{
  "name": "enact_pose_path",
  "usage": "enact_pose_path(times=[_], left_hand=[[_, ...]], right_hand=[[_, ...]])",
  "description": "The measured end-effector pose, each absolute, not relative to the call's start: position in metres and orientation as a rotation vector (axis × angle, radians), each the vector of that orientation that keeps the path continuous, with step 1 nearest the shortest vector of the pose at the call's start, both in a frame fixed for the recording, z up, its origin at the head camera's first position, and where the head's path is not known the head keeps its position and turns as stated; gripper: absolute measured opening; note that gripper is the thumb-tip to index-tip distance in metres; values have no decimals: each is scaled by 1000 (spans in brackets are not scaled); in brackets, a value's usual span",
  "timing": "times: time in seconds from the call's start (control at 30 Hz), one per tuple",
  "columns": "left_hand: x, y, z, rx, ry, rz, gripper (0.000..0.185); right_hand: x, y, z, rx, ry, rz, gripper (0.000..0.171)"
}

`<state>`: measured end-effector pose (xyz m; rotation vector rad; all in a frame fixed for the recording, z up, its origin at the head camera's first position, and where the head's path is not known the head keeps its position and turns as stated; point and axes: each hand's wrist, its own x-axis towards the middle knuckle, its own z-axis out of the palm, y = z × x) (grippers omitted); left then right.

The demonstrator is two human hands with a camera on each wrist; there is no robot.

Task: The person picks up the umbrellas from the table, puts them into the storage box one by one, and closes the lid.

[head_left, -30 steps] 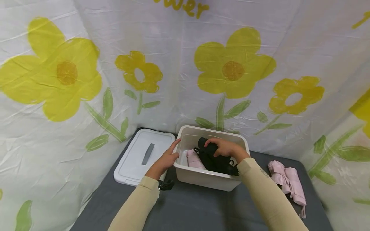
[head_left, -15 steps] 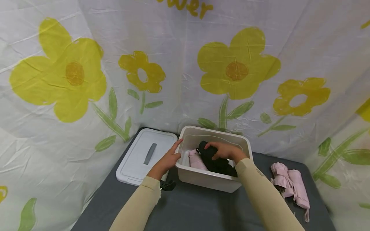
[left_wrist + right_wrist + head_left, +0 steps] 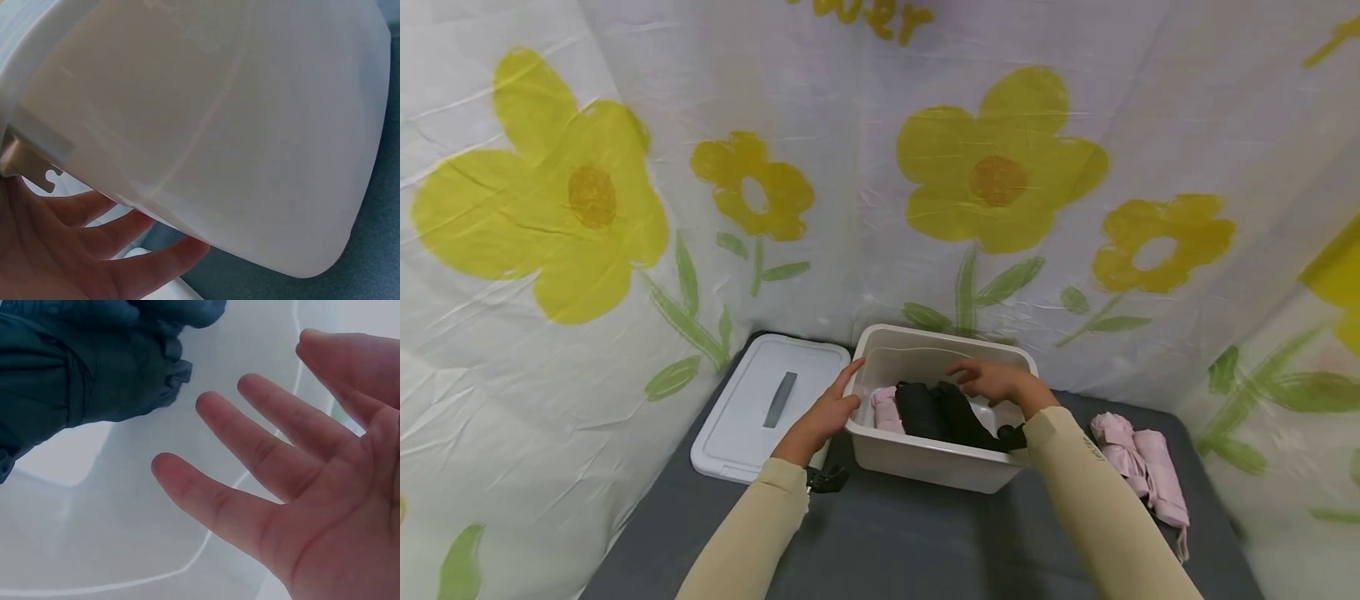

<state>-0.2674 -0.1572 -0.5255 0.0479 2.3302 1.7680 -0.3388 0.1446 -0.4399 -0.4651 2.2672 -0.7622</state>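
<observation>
- Black folded umbrellas (image 3: 919,411), at least two by the look: down inside the bin (image 3: 925,471), side by side, mid-floor to its near right corner. Laid lengthwise front to back, probably so that more fit abreast.
- Right hand (image 3: 1002,384): within the bin, toward its far right part. Grip released, fingers spread, nothing held; the right wrist view shows a gap between fingertips and dark fabric.
- Left hand (image 3: 824,414): at the bin's left end, fingers fairly straight against rim and outer wall, not clenched. Likely there to steady the bin.
- Pink umbrella (image 3: 886,410): also in the bin, left of the black ones, seemingly against them.
- White lid (image 3: 737,417): flat on the tabletop (image 3: 895,542), left of the bin, leaving its mouth uncovered. Left hand overlaps it in view.
- Pink umbrella pair (image 3: 1163,477): right of the bin, side by side; a dark bit beneath, too small to identify.
- Obstruction: right sleeve (image 3: 1075,475) crosses the bin's near right corner, hiding part of the contents.
- Flowered sheet (image 3: 850,208) hangs behind the bin.
</observation>
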Motion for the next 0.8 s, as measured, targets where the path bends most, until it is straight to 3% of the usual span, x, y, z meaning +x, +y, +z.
enact_pose_path(times=[0.47, 0.8], left_hand=[[-272, -161, -528, 56, 2318, 1769, 73], [-272, -156, -527, 42, 2286, 1766, 74]], right_hand=[[-317, 161, -426, -684, 2407, -656, 42], [-298, 185, -422, -728, 2425, -827, 41]])
